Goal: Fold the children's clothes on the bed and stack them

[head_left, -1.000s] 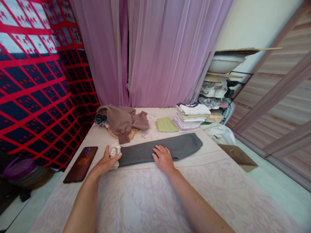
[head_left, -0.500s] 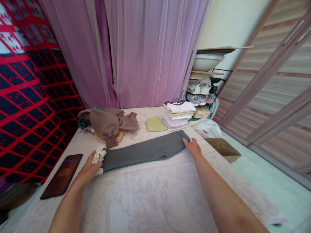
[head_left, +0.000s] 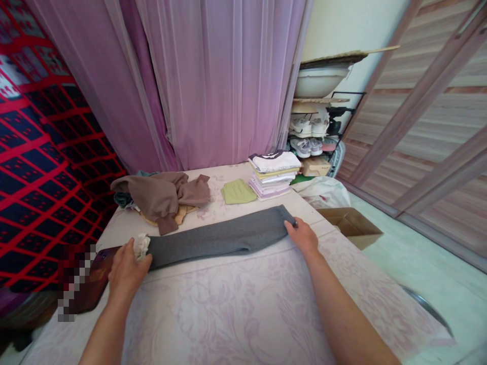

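Here, the right hand [head_left: 303, 237] pinches one end of the gray trousers [head_left: 216, 237]. The half-curled left hand [head_left: 127, 267] touches their cream ruffle [head_left: 141, 245], grip unclear, probably to hold the length straight.

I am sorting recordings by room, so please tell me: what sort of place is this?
Probably a bedroom at home: there are purple curtains, a rack holding shoes, and what look like wooden wardrobe doors.

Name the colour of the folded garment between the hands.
The folded garment is dark grey, with a cream ruffle by the left hand, in the head view.
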A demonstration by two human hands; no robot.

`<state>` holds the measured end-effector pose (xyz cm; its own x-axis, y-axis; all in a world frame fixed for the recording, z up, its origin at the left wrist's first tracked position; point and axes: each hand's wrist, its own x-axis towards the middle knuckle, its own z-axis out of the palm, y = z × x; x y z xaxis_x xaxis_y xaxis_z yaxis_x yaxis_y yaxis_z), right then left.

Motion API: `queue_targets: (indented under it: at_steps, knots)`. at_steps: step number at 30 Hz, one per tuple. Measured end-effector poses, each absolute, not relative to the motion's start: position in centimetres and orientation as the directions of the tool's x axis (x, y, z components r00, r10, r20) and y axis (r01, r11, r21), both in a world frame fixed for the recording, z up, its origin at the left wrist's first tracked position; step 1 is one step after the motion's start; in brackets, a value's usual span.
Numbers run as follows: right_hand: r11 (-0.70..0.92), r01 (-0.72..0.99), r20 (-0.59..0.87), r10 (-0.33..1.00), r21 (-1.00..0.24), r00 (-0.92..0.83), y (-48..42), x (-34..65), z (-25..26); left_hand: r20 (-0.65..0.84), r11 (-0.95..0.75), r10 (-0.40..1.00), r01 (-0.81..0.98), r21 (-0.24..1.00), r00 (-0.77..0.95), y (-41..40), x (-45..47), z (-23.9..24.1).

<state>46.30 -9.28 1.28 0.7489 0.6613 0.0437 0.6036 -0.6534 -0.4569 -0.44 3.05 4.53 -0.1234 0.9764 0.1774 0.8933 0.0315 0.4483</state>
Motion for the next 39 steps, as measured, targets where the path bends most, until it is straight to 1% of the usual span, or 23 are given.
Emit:
queue_targets:
  at_steps: [2, 3, 4, 5, 7, 8, 10, 12, 16, 18, 22, 25, 27, 30, 39]
  knots:
    - [-0.61, 0.638, 0.103, 0.68, -0.47, 0.726, -9.0, 47.0, 1.1, 0.378, -0.173, 0.926, 0.904, 0.39, 0.014, 0.9, 2.6, 4.6]
    - [-0.587, 0.654, 0.128, 0.69, -0.478, 0.713, -8.8, 47.4, 1.0, 0.431, -0.316, 0.892, 0.871, 0.376, 0.137, -0.3, 4.5, 4.5]
    - [-0.567, 0.665, 0.148, 0.696, -0.486, 0.702, -8.5, 47.8, 0.8, 0.438, -0.436, 0.86, 0.822, 0.366, 0.261, -1.4, 6.6, 4.4]
    - [-0.554, 0.669, 0.162, 0.698, -0.495, 0.697, -8.3, 48.2, 0.5, 0.41, -0.517, 0.835, 0.778, 0.358, 0.366, -2.5, 8.7, 4.3]
    - [-0.542, 0.663, 0.176, 0.69, -0.517, 0.702, -7.9, 48.9, 0.0, 0.327, -0.611, 0.79, 0.71, 0.351, 0.518, -4.3, 12.9, 3.9]
    - [-0.535, 0.658, 0.183, 0.686, -0.529, 0.705, -7.7, 49.1, -0.3, 0.283, -0.634, 0.773, 0.689, 0.35, 0.568, -4.9, 14.7, 3.7]
    - [-0.509, 0.657, 0.199, 0.686, -0.556, 0.7, -7.6, 49.6, -0.9, 0.215, -0.644, 0.762, 0.68, 0.351, 0.611, -5.7, 17.4, 3.1]
    - [-0.474, 0.662, 0.209, 0.699, -0.581, 0.684, -7.6, 50.0, -1.3, 0.188, -0.622, 0.779, 0.7, 0.35, 0.598, -6.1, 19.1, 2.6]
    - [-0.412, 0.673, 0.227, 0.724, -0.615, 0.651, -7.6, 50.8, -2.0, 0.196, -0.553, 0.832, 0.751, 0.359, 0.519, -6.5, 20.8, 1.9]
    - [-0.38, 0.677, 0.245, 0.73, -0.63, 0.638, -7.6, 50.9, -2.2, 0.204, -0.499, 0.866, 0.768, 0.401, 0.456, -6.6, 21.5, 1.6]
    - [-0.347, 0.659, 0.265, 0.716, -0.667, 0.646, -7.4, 50.7, -2.4, 0.203, -0.349, 0.937, 0.774, 0.529, 0.284, -6.6, 22.8, 0.9]
    - [-0.341, 0.624, 0.272, 0.682, -0.703, 0.679, -7.3, 50.6, -2.4, 0.193, -0.28, 0.96, 0.765, 0.58, 0.205, -6.7, 23.2, 0.6]
    - [-0.352, 0.608, 0.277, 0.655, -0.711, 0.703, -7.2, 50.5, -2.4, 0.192, -0.273, 0.962, 0.759, 0.591, 0.197, -7.0, 23.2, 0.5]
    - [-0.388, 0.618, 0.284, 0.639, -0.684, 0.715, -7.2, 50.6, -2.4, 0.197, -0.298, 0.954, 0.751, 0.589, 0.225, -7.7, 22.8, 0.5]
    - [-0.421, 0.726, 0.296, 0.713, -0.544, 0.635, -7.7, 50.6, -2.3, 0.211, -0.361, 0.932, 0.773, 0.522, 0.293, -8.2, 22.5, 0.5]
